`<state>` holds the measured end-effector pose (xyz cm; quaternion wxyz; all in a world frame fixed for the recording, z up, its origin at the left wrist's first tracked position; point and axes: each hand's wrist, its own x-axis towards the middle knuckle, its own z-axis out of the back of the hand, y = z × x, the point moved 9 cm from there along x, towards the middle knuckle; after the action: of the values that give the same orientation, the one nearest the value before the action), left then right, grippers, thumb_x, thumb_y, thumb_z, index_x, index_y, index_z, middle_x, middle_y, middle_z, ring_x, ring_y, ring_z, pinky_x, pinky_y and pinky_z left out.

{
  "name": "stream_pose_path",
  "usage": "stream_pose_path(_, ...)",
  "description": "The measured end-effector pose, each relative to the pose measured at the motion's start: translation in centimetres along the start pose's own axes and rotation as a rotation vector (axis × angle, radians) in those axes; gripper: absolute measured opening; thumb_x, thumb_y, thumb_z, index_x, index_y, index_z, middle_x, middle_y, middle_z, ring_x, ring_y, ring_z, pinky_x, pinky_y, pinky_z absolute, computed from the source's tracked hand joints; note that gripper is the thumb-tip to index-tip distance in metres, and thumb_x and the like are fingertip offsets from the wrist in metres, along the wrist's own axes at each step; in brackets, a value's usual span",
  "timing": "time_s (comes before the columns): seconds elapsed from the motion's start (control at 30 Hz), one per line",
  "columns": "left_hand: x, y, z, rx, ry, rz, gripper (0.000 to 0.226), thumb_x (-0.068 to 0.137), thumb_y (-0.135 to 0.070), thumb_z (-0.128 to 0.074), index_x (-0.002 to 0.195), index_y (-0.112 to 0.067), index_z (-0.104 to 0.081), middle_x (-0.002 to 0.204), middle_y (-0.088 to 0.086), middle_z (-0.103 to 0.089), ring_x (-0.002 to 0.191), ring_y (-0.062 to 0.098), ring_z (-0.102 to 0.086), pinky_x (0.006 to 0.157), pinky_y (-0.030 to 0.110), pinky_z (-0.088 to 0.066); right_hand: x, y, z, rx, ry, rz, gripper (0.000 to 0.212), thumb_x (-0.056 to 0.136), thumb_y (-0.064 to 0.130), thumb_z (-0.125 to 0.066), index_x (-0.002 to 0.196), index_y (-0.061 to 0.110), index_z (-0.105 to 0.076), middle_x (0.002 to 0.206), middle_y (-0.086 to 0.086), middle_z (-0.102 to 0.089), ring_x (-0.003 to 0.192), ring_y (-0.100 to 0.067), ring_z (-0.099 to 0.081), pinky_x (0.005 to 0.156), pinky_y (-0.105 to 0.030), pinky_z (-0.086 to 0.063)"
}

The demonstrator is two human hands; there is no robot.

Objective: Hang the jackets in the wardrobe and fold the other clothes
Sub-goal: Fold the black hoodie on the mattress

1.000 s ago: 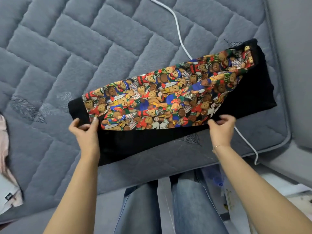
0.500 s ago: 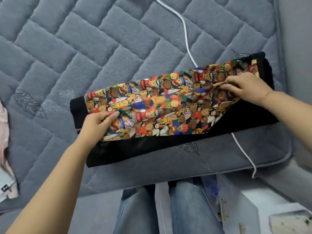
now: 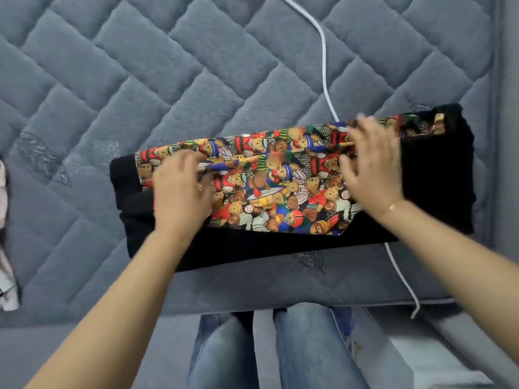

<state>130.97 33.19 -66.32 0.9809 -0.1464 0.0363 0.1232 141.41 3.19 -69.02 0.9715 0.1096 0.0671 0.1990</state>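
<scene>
Hands lie spread and flat: left hand [image 3: 179, 189] and right hand [image 3: 370, 167] press the bear-print garment [image 3: 269, 183], half-folded near the mattress [image 3: 196, 66] front edge. Uneven smoothing may skew the fold; the white cable [image 3: 324, 57] underneath could snag when it is lifted.

Both arms reach forward, palms down. Left hand [image 3: 179, 189] flat, fingers [image 3: 193, 161] spread and loosely extended, blurred. Right hand [image 3: 370, 169] flat, fingers [image 3: 362, 127] splayed, straight, thumb toward left hand. Legs below.
</scene>
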Motion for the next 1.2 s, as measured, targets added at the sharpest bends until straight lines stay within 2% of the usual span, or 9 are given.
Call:
stream_pose_path(0.1,-2.2,-6.4,-5.2,-0.017,0.211,-0.232,0.044,0.099,-0.044,-0.044,0.137,-0.024,-0.05,0.152,0.005,-0.04,0.142,0.026,-0.034,0.114,0.049,-0.025,-3.1,5.2,-3.9,0.011,0.134,0.19,0.056,0.1,0.036,-0.038,0.151,0.013,-0.033,0.161,-0.009,-0.021,0.15,-0.026,-0.014,0.121,-0.051,-0.008)
stream_pose_path(0.23,-2.9,-2.6,-11.9,0.218,0.388,-0.093,0.064,0.096,-0.067,-0.015,0.154,-0.043,-0.002,0.165,-0.004,0.009,0.151,0.019,0.013,0.115,0.064,0.006,-2.8,-1.5,-7.4,-0.119,0.271,0.072,0.064,0.098,0.052,-0.019,0.155,0.023,-0.014,0.163,-0.003,-0.006,0.151,-0.027,-0.007,0.119,-0.052,-0.004)
stream_pose_path(0.43,-2.9,-1.4,-14.0,0.243,0.252,-0.111,0.065,0.096,-0.069,-0.015,0.154,-0.042,-0.005,0.165,-0.001,0.003,0.152,0.024,0.004,0.111,0.067,0.008,-2.6,-15.1,-6.3,-0.191,0.263,-0.097,0.075,0.097,0.054,-0.021,0.155,0.01,-0.006,0.163,-0.014,-0.003,0.15,-0.027,0.001,0.12,-0.048,-0.004)
stream_pose_path(0.6,-2.9,-2.0,-12.7,0.185,0.34,-0.063,0.064,0.095,-0.067,-0.016,0.152,-0.046,0.002,0.164,-0.006,0.012,0.151,0.019,0.013,0.109,0.07,0.011,-2.7,-14.7,-5.3,-0.131,0.265,-0.224,0.076,0.101,0.051,-0.025,0.155,0.004,0.0,0.163,-0.014,0.006,0.15,-0.024,0.009,0.12,-0.05,0.002)
stream_pose_path(0.83,-2.8,6.8,-6.9,0.212,0.292,0.291,0.056,0.102,-0.052,-0.021,0.155,-0.034,-0.02,0.165,0.004,-0.004,0.151,0.018,0.007,0.116,0.061,0.009,-8.3,-2.0,-1.6,0.317,0.107,-0.28,0.054,0.095,0.007,-0.051,0.148,0.008,-0.038,0.161,-0.011,-0.02,0.15,-0.025,-0.01,0.123,-0.04,-0.006)
stream_pose_path(0.97,-2.9,10.2,-8.1,0.216,0.435,0.226,0.063,0.101,-0.055,-0.024,0.157,-0.034,-0.004,0.164,-0.002,0.013,0.149,0.015,0.019,0.115,0.064,0.01,-12.3,9.4,-5.0,0.328,0.356,-0.092,0.054,0.1,0.019,-0.045,0.152,0.018,-0.031,0.163,-0.002,-0.012,0.151,-0.017,-0.001,0.123,-0.037,0.003)
stream_pose_path(1.07,-2.1,10.2,-9.0,0.178,0.47,0.178,0.063,0.101,-0.057,-0.022,0.156,-0.034,0.001,0.163,-0.002,0.018,0.148,0.015,0.023,0.112,0.064,0.013,-14.2,15.4,-6.9,0.365,0.379,-0.068,0.054,0.098,0.016,-0.046,0.151,0.014,-0.033,0.162,-0.004,-0.016,0.151,-0.019,-0.005,0.123,-0.041,-0.003)
stream_pose_path(1.13,-1.9,10.4,-8.7,0.058,0.484,0.167,0.061,0.101,-0.055,-0.027,0.155,-0.036,-0.007,0.164,-0.003,0.012,0.149,0.013,0.017,0.112,0.062,0.013,-15.0,19.1,-7.7,0.35,0.348,-0.076,0.06,0.095,0.014,-0.052,0.152,0.013,-0.031,0.162,-0.005,-0.017,0.151,-0.02,-0.006,0.123,-0.043,-0.009)
stream_pose_path(1.2,-1.0,11.5,-6.4,-0.154,0.378,0.117,0.053,0.101,-0.047,-0.043,0.151,-0.033,-0.033,0.164,-0.002,-0.015,0.151,0.015,-0.008,0.116,0.058,0.002,-15.2,23.1,-8.9,0.278,0.313,-0.061,0.077,0.09,0.019,-0.06,0.155,0.014,-0.019,0.163,-0.006,-0.009,0.151,-0.022,-0.002,0.122,-0.046,-0.01)
